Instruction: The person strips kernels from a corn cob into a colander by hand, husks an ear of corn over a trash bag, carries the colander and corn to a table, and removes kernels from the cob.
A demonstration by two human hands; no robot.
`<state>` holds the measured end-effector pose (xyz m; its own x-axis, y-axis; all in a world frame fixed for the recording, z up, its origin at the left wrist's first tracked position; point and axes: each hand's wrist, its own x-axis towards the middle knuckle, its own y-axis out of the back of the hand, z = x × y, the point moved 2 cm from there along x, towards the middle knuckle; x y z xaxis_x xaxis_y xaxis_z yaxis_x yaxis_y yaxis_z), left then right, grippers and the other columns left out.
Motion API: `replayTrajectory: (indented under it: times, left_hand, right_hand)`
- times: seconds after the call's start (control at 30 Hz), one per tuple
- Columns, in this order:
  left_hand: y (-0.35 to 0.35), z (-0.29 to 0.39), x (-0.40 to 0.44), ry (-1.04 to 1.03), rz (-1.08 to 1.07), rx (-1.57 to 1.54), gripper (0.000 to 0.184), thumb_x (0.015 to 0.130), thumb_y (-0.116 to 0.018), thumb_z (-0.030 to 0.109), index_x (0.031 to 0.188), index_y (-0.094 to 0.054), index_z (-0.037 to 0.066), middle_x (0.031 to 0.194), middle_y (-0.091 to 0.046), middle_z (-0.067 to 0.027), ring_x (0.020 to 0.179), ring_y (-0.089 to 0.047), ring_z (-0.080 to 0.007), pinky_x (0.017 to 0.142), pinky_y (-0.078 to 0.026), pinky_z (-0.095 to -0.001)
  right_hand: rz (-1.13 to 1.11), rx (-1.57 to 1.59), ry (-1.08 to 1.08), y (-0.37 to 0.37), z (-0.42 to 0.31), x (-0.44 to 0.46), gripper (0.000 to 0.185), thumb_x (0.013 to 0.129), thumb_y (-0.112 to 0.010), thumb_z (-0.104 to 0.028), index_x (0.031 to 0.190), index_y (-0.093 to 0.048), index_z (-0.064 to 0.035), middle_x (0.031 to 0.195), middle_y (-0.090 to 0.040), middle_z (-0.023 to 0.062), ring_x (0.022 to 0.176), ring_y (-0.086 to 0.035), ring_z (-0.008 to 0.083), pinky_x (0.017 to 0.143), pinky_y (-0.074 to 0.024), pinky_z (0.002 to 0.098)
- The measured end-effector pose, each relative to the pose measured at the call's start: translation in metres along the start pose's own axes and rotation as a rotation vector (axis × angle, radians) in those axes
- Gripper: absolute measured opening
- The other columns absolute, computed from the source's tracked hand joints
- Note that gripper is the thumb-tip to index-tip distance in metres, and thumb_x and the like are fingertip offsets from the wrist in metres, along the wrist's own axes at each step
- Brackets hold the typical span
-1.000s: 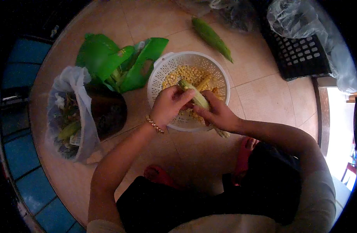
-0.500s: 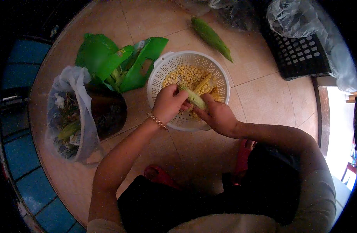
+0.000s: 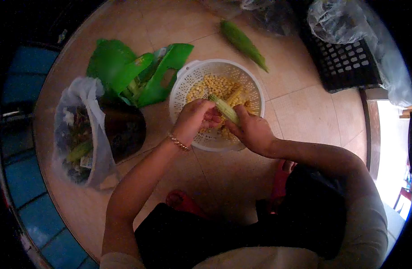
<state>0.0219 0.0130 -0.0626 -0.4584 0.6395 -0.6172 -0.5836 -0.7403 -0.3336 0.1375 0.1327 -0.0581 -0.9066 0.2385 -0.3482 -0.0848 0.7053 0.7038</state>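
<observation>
- Across the tiled floor (image 3: pixel 304 116), I'm watching the work from afar through the head camera.
- The white strainer (image 3: pixel 182 85) is standing beneath both hands.
- A plastic bag (image 3: pixel 87 89) is holding scraps (image 3: pixel 80 150) off to the left.
- An unpeeled ear (image 3: pixel 244 45) is lying on the tiles beyond the strainer.
- The right hand (image 3: pixel 254 133) is grasping the pale cob (image 3: pixel 225 109); the left hand (image 3: pixel 195 120) is curling beside its far end, and I cannot tell whether it is gripping.
- The cob is slanting above the strainer; compared with half a second ago, the left fingers are seemingly sitting farther off it, so I'm judging the right hand is bearing most of the hold.
- Loose kernels (image 3: pixel 217 84) are lying below, beside a yellow ear (image 3: pixel 235 96).
</observation>
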Motion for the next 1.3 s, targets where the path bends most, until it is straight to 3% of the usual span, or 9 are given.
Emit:
replayTrajectory:
  times: [0.17, 0.23, 0.37, 0.77, 0.83, 0.97, 1.07, 1.13, 1.3]
  left_hand:
    - [-0.002, 0.000, 0.000, -0.075, 0.064, 0.174, 0.025, 0.082, -0.052, 0.020, 0.090, -0.053, -0.003, 0.080, -0.058, -0.0101, 0.065, -0.060, -0.0162, 0.058, -0.050, -0.0242]
    - [-0.001, -0.003, 0.002, -0.093, 0.077, 0.172, 0.024, 0.082, -0.052, 0.019, 0.089, -0.053, -0.003, 0.079, -0.058, -0.0099, 0.065, -0.060, -0.0159, 0.057, -0.050, -0.0238]
    - [0.000, -0.005, 0.007, -0.097, 0.129, 0.261, 0.024, 0.081, -0.053, 0.019, 0.085, -0.054, -0.005, 0.078, -0.058, -0.0096, 0.064, -0.059, -0.0145, 0.054, -0.050, -0.0239]
    - [0.008, -0.026, 0.016, -0.018, 0.107, 0.300, 0.019, 0.082, -0.048, 0.010, 0.088, -0.055, -0.006, 0.080, -0.058, -0.0093, 0.063, -0.058, -0.0144, 0.052, -0.050, -0.0257]
    - [0.012, -0.029, 0.017, -0.005, 0.089, 0.318, 0.018, 0.082, -0.047, 0.008, 0.089, -0.055, -0.006, 0.080, -0.058, -0.0090, 0.062, -0.058, -0.0148, 0.054, -0.050, -0.0268]
    - [0.013, -0.031, 0.015, -0.004, 0.118, 0.172, 0.017, 0.082, -0.044, 0.005, 0.093, -0.055, -0.003, 0.084, -0.059, -0.0083, 0.068, -0.059, -0.0154, 0.055, -0.048, -0.0255]
    - [0.010, -0.025, 0.014, -0.029, 0.146, 0.125, 0.018, 0.083, -0.043, 0.007, 0.094, -0.055, -0.001, 0.088, -0.059, -0.0077, 0.073, -0.059, -0.0155, 0.056, -0.047, -0.0239]
    - [0.008, -0.016, 0.011, -0.024, 0.181, 0.169, 0.018, 0.083, -0.043, 0.007, 0.095, -0.054, 0.000, 0.089, -0.059, -0.0074, 0.075, -0.059, -0.0155, 0.058, -0.046, -0.0236]
    - [0.003, -0.008, 0.008, -0.105, 0.087, 0.049, 0.020, 0.084, -0.050, 0.018, 0.093, -0.057, 0.001, 0.081, -0.060, -0.0046, 0.071, -0.057, -0.0115, 0.065, -0.046, -0.0247]
  right_hand:
    - [0.008, -0.058, 0.041, 0.002, -0.002, 0.000, 0.035, 0.083, -0.050, -0.032, 0.101, -0.036, -0.0056, 0.077, -0.057, 0.0213, 0.068, -0.057, 0.0389, 0.060, -0.0451, 0.0469]
    - [0.138, -0.161, 0.193, -0.001, -0.001, 0.001, 0.034, 0.081, -0.052, -0.030, 0.100, -0.036, -0.0063, 0.080, -0.056, 0.0195, 0.064, -0.057, 0.0378, 0.056, -0.0459, 0.0451]
    - [0.080, -0.261, 0.172, -0.001, -0.001, 0.002, 0.033, 0.080, -0.053, -0.028, 0.098, -0.037, -0.0064, 0.083, -0.054, 0.0181, 0.061, -0.057, 0.0372, 0.051, -0.0462, 0.0433]
    - [-0.096, 0.032, 0.129, -0.018, 0.005, -0.002, 0.034, 0.084, -0.047, -0.031, 0.098, -0.035, -0.0023, 0.066, -0.056, 0.0237, 0.061, -0.057, 0.0402, 0.051, -0.0451, 0.0485]
    - [0.047, 0.098, -0.056, -0.017, 0.009, 0.007, 0.037, 0.085, -0.046, -0.033, 0.101, -0.036, -0.0012, 0.066, -0.057, 0.0240, 0.062, -0.057, 0.0405, 0.052, -0.0451, 0.0483]
    - [0.121, 0.145, 0.066, -0.001, 0.011, 0.016, 0.042, 0.085, -0.046, -0.035, 0.102, -0.037, 0.0023, 0.061, -0.055, 0.0219, 0.055, -0.057, 0.0364, 0.049, -0.0448, 0.0457]
    - [-0.130, 0.415, -0.020, 0.004, 0.012, 0.017, 0.045, 0.085, -0.046, -0.038, 0.100, -0.041, 0.0041, 0.054, -0.054, 0.0157, 0.045, -0.055, 0.0280, 0.045, -0.0443, 0.0403]
    - [-0.331, 0.669, -0.103, 0.000, 0.012, 0.017, 0.037, 0.087, -0.045, -0.037, 0.097, -0.040, -0.0018, 0.055, -0.044, 0.0043, 0.041, -0.046, 0.0122, 0.038, -0.0373, 0.0275]
    - [-0.504, 1.065, -0.250, 0.002, 0.007, 0.013, 0.042, 0.088, -0.035, -0.045, 0.079, -0.044, -0.0049, 0.053, -0.043, 0.0042, 0.040, -0.045, 0.0159, 0.038, -0.0361, 0.0276]
